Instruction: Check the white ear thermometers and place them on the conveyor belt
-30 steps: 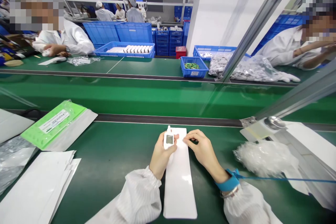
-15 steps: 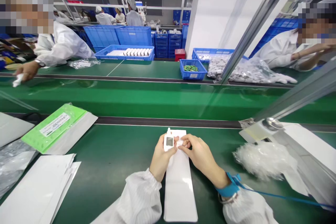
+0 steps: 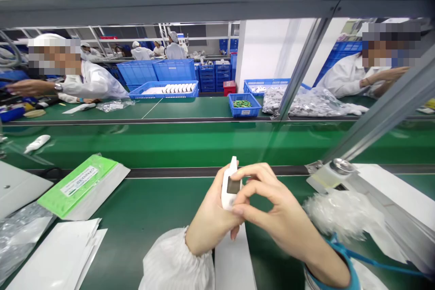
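Left hand [image 3: 207, 226] side: green bench mat [image 3: 152, 217] gives open room – then a stack of white paper sheets [image 3: 50, 258] and a green-and-white plastic packet [image 3: 81, 190].
Right hand [image 3: 282, 208] side: a fluffy white plastic-film bundle [image 3: 343, 215] sits close, leaving little room.
Far side: a black bench rail [image 3: 217, 172] runs across – it blocks forward passage.

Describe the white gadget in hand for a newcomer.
On the nearest green bench, between the green-labelled packet and the white plastic fluff, the left hand holds a small white device. Its dark screen sets it apart from the white sheets nearby.
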Action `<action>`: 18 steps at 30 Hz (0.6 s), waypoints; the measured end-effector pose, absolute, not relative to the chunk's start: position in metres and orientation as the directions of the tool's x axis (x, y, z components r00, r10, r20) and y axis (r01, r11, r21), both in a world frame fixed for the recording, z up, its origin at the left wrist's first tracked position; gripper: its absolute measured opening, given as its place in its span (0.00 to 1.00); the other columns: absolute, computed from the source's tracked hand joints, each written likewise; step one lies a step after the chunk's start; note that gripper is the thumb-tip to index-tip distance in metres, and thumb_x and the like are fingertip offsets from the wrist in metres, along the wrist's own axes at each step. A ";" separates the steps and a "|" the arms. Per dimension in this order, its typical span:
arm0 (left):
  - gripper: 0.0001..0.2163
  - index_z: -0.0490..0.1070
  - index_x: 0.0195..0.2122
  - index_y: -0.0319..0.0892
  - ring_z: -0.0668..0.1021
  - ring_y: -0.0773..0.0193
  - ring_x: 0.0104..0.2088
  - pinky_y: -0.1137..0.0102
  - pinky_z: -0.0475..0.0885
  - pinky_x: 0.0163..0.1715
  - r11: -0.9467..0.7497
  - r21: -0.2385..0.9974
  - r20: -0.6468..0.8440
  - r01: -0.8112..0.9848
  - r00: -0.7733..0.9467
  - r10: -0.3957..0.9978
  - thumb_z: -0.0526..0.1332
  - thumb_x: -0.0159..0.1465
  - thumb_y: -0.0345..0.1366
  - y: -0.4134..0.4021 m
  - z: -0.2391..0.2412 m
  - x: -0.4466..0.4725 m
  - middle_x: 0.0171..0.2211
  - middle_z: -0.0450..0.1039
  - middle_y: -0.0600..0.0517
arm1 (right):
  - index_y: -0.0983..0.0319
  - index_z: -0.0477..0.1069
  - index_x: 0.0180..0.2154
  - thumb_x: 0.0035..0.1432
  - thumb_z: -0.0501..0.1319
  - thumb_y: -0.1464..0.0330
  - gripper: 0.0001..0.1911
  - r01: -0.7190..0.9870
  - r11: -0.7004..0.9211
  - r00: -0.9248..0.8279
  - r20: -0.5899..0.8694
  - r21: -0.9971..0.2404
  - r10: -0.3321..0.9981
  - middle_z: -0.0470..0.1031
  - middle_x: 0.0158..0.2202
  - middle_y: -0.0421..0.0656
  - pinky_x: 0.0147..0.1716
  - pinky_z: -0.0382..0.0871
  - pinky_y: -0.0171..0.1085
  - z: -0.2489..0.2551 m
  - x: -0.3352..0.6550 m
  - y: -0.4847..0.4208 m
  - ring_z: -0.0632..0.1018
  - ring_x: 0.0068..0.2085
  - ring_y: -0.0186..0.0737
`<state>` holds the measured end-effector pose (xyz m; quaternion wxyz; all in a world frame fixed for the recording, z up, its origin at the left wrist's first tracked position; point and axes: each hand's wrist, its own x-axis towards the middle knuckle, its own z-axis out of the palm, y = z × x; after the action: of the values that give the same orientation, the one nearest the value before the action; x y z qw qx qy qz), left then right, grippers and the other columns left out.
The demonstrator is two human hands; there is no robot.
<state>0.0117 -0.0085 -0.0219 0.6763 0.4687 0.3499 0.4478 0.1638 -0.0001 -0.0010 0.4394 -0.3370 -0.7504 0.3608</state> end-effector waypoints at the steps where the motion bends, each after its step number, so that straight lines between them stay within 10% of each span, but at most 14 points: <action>1: 0.33 0.53 0.59 0.46 0.64 0.76 0.15 0.81 0.63 0.11 0.155 0.952 -0.049 -0.265 0.369 0.928 0.68 0.56 0.32 -0.010 -0.017 0.014 0.24 0.66 0.61 | 0.57 0.72 0.29 0.57 0.66 0.73 0.07 0.205 0.569 -0.355 0.481 -0.796 0.801 0.73 0.48 0.36 0.51 0.63 0.36 0.000 0.165 0.000 0.70 0.52 0.38; 18: 0.30 0.50 0.60 0.46 0.66 0.78 0.13 0.85 0.62 0.10 0.290 0.901 -0.124 -0.322 0.449 0.885 0.65 0.62 0.30 -0.024 0.004 0.018 0.26 0.67 0.59 | 0.57 0.73 0.28 0.57 0.64 0.75 0.08 0.155 0.559 -0.227 0.521 -0.815 0.823 0.77 0.39 0.36 0.48 0.68 0.36 0.004 0.164 0.005 0.76 0.45 0.35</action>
<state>0.0175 -0.0244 0.0041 0.7339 0.4314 0.3259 0.4112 0.1637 0.0052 0.0039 0.5192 -0.3422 -0.7141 0.3217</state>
